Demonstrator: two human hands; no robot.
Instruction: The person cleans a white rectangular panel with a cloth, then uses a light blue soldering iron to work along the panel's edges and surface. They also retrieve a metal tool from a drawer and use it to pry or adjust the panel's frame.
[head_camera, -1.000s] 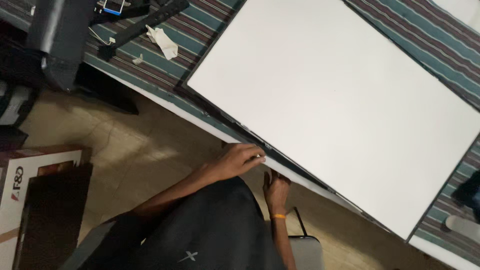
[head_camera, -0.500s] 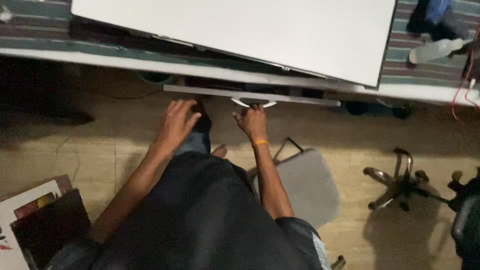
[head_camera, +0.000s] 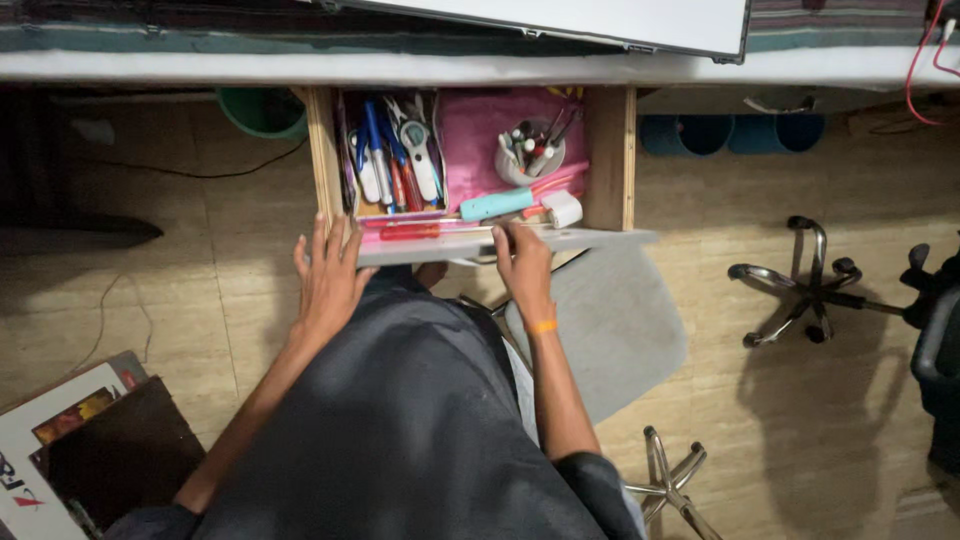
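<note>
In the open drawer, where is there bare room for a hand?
Bare pink liner lies between the tool tray and the cup of pens. The tray and the front strip, by the teal tool, are crowded.
</note>
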